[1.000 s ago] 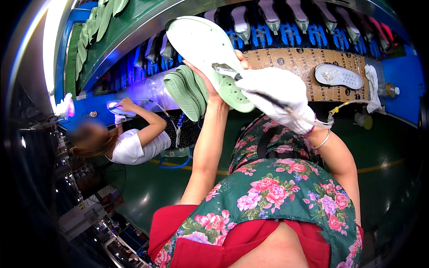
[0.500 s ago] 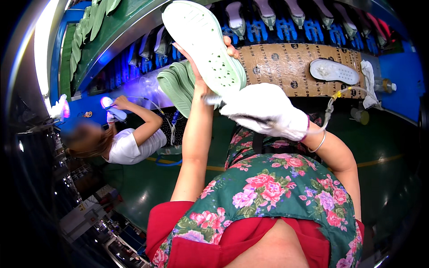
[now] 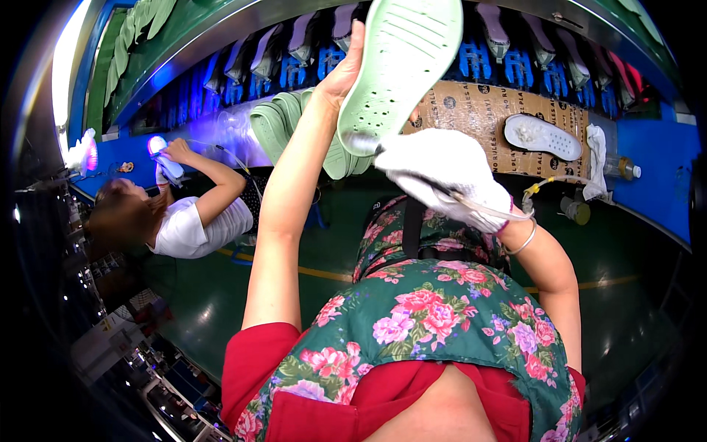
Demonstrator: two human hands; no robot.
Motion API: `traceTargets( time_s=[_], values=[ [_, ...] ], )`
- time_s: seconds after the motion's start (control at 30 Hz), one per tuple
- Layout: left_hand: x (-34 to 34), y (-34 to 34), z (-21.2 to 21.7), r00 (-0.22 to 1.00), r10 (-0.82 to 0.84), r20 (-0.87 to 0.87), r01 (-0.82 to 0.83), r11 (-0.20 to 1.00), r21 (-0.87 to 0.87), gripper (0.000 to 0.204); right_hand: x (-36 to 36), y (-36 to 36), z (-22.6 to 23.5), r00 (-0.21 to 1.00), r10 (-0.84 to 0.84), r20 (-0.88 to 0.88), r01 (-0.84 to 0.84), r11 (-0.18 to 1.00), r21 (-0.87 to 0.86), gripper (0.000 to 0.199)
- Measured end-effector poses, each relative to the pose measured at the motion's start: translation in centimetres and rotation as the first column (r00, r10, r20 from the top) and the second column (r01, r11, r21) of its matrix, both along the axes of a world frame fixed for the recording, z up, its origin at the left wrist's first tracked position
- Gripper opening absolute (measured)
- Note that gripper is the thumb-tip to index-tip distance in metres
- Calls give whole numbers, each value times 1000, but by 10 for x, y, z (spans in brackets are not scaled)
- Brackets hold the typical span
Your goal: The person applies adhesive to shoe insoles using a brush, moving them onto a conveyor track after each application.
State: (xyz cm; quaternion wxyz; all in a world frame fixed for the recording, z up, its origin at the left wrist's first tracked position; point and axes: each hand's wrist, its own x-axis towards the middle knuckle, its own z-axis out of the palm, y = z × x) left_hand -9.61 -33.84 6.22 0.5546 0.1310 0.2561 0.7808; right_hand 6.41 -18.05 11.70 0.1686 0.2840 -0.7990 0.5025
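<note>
My bare left hand grips the left edge of a light green shoe sole, held up above the bench. The sole has slots at its far half and small holes toward its near end. In a white glove, my right hand is closed around a brush. Its bristles, blurred, lie against the sole's near end. A clear tube with a yellow fitting runs from beside my right wrist toward the bench. More green soles rest on the bench behind my left forearm.
A cardboard sheet covers the bench, with a white sole on it. A cloth and a bottle are at the right. Shoe uppers hang on a rack behind. At the left, a co-worker handles a shoe part.
My left hand has swung the green sole to the right and tilted it the other way. The brush has shifted slightly right, onto the sole's near end.
</note>
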Motion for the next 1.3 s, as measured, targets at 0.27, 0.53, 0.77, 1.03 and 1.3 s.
traceTargets(
  time_s=[0.27,0.53,0.77,1.03,1.3],
  values=[
    [-46,19,43,971,201,130,-102,839,-534,93,-14,19,4,983,43,178,-29,996,-82,19],
    [-110,34,67,983,124,-137,-30,837,547,81,-29,47,9,743,362,563,505,250,-826,28],
    [-91,-1,60,816,476,328,-575,606,550,96,-53,45,7,770,480,421,530,-114,-840,28],
    [60,8,18,824,429,370,-544,781,306,91,-48,25,8,771,425,474,475,111,-873,29],
    [121,41,2,684,255,683,-607,719,340,90,-45,37,39,950,-277,146,307,916,-258,29]
  ],
)
